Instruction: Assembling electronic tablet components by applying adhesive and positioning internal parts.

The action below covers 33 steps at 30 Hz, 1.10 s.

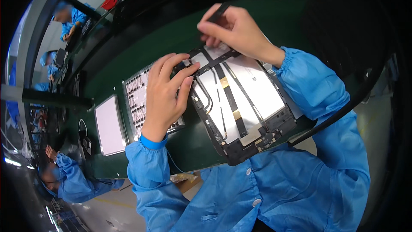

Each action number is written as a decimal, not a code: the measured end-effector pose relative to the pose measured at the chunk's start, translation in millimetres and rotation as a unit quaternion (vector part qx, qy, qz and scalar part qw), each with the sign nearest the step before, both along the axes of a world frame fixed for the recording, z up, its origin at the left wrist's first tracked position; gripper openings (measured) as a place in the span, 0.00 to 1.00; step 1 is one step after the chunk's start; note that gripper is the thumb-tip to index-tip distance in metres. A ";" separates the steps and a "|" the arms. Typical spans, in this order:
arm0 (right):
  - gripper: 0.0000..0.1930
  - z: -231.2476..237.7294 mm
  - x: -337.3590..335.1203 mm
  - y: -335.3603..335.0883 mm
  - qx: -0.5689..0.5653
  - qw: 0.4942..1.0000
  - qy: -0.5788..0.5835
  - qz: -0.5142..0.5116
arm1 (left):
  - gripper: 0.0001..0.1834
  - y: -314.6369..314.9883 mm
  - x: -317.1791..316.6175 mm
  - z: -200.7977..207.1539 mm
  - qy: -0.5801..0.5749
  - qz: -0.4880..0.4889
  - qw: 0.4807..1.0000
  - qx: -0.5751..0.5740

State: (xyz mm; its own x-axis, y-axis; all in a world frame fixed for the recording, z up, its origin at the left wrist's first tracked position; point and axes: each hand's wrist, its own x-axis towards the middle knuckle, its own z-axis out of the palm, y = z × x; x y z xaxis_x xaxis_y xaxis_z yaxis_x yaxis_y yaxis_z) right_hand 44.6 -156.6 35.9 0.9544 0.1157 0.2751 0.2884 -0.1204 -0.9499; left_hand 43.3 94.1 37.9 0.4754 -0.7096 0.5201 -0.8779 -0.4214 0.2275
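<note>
An opened tablet body (240, 107) with a black frame, silver plates and flat cables lies on the green work surface (128, 56). My left hand (165, 94) rests on the tablet's left edge, fingers pressing its upper left corner. My right hand (234, 30) is above the tablet's top edge, pinching a thin dark tool (218, 13) whose tip points down at the frame. Both arms wear blue sleeves.
A grey perforated tray (136, 103) sits under my left hand, beside a white rectangular panel (109, 124). Other people in blue coats work along the line at the left (71, 17) and lower left (68, 180). The bench edge runs below the tablet.
</note>
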 end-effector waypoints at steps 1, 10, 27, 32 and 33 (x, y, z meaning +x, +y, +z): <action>0.11 -0.4 5.1 -6.2 0.042 0.997 -0.056 -0.022 | 0.12 -1.4 -0.9 5.0 -0.034 0.004 0.999 0.029; 0.18 -91.5 -59.2 -198.4 0.028 0.986 0.095 -0.135 | 0.17 -116.0 23.0 59.6 -0.012 -0.198 0.965 0.174; 0.13 -97.7 -62.2 -175.1 -0.019 0.992 0.074 -0.100 | 0.27 -190.6 29.2 -2.2 0.087 -0.180 0.846 0.494; 0.16 -82.7 -46.2 -171.8 0.109 0.982 -0.002 -0.153 | 0.13 -177.6 50.8 25.0 0.040 -0.263 0.951 0.157; 0.16 -67.9 -41.0 -162.8 0.095 0.987 0.008 -0.129 | 0.11 -155.6 58.4 36.9 0.073 -0.218 0.970 0.072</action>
State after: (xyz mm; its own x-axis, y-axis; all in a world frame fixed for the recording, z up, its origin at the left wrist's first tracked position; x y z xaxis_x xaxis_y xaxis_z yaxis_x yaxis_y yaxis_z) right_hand 3.5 -319.4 -32.0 0.9498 -0.1852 0.2522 0.2555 -0.0063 -0.9668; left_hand 101.7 -61.6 74.8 0.1744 -0.9201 0.3506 -0.9427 -0.0532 0.3295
